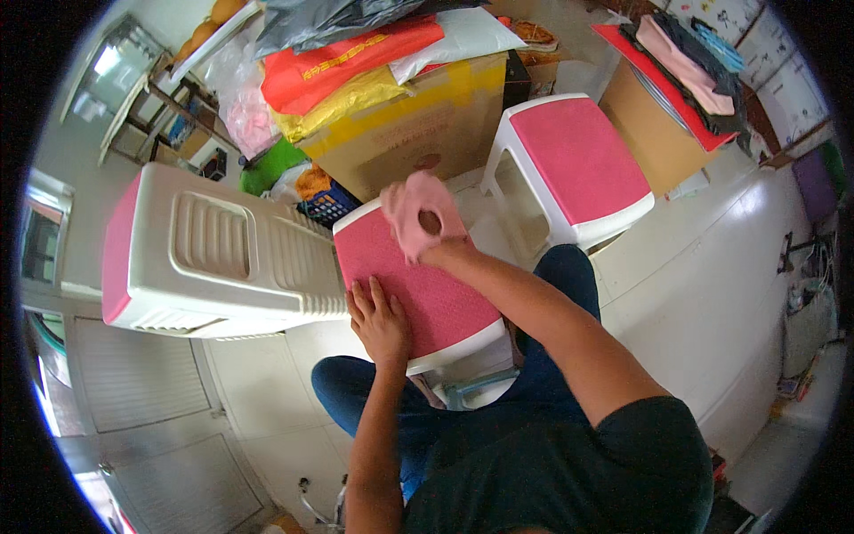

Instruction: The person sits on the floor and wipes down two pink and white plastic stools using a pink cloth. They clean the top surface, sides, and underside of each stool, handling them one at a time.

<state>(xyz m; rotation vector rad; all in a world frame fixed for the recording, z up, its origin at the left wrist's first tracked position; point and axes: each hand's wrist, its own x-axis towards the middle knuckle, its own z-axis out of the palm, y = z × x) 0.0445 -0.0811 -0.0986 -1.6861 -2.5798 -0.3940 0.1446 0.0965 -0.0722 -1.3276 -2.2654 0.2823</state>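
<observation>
A plastic stool with a pink top and white rim stands between my knees. My left hand lies flat on the near left part of its seat, fingers slightly spread and holding nothing. Over the far part of the seat, my right hand is wrapped in a pink cloth, slightly blurred. An opening in the cloth bares part of that hand; most of its fingers are hidden. Whether the cloth presses on the seat, I cannot tell.
A stack of similar stools rises close on the left. Another pink-topped stool is at the right. Beyond sits a large cardboard box topped with plastic bags, beside a blue basket. Folded cloths lie on another box.
</observation>
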